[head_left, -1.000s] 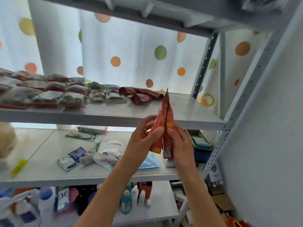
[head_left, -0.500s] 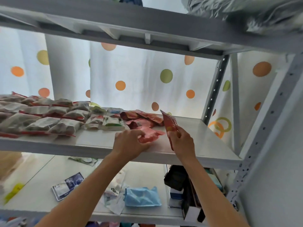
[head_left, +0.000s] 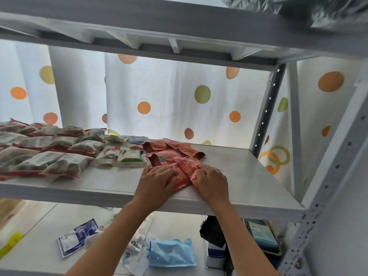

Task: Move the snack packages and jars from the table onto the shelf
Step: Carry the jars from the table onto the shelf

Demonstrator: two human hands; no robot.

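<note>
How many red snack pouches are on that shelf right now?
4 visible, perhaps more hidden. Rear pouch lies farthest back, barcode pouch lies in front of it, one pouch lies under the left hand, another pouch under the right hand.

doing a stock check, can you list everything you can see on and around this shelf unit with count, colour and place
red-orange snack packets: two under the hands, red-orange, front of the middle shelf
more red packets: a few, count unclear, red-orange, just behind those
clear snack bags: many, clear with red edges, left of the middle shelf
green and white packet: one, between the bags and the red packets
middle shelf: one, white
blue packet: one, light blue, lower shelf
dotted curtain: white with orange and green dots, behind the unit
left hand: resting flat on a packet
right hand: pressing on a packet
</note>
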